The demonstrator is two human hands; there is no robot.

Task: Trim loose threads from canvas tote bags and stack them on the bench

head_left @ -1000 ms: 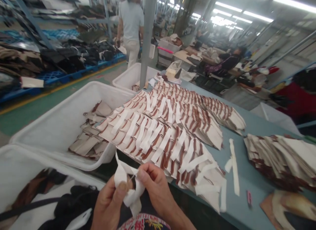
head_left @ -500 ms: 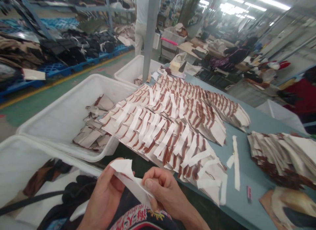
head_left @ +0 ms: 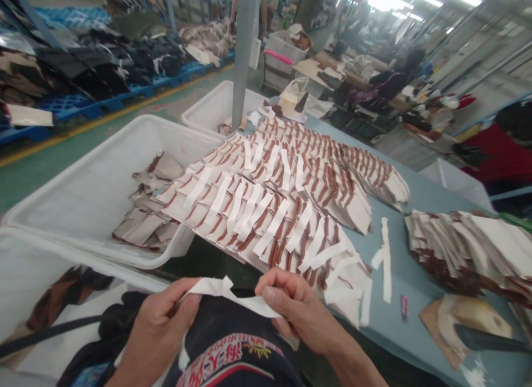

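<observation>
A narrow white strip (head_left: 216, 286) is stretched between my two hands, low in the head view over my dark printed apron. My left hand (head_left: 168, 315) pinches one end between thumb and fingers. At the other end, my right hand (head_left: 293, 304) is closed on the strip, and a pale bit shows below its fingers. The strip looks bent or folded near its middle. Just beyond my hands, overlapping cream pieces with brown edges (head_left: 266, 256) lie in rows on the table, and several white strips (head_left: 272, 226) rest across them.
White plastic bins (head_left: 83, 232) stand at the left; one holds similar pieces (head_left: 149, 223). On the blue-green table (head_left: 388, 320) are more stacked pieces (head_left: 453, 254), loose strips (head_left: 386, 259), a small pink item (head_left: 404, 307) and a tape roll (head_left: 469, 326). A grey post (head_left: 242, 60) rises behind.
The white piece, earlier angled steeply with a brown edge showing, is now a narrower strip drawn out sideways. My hands have moved further apart. The whole view has shifted slightly.
</observation>
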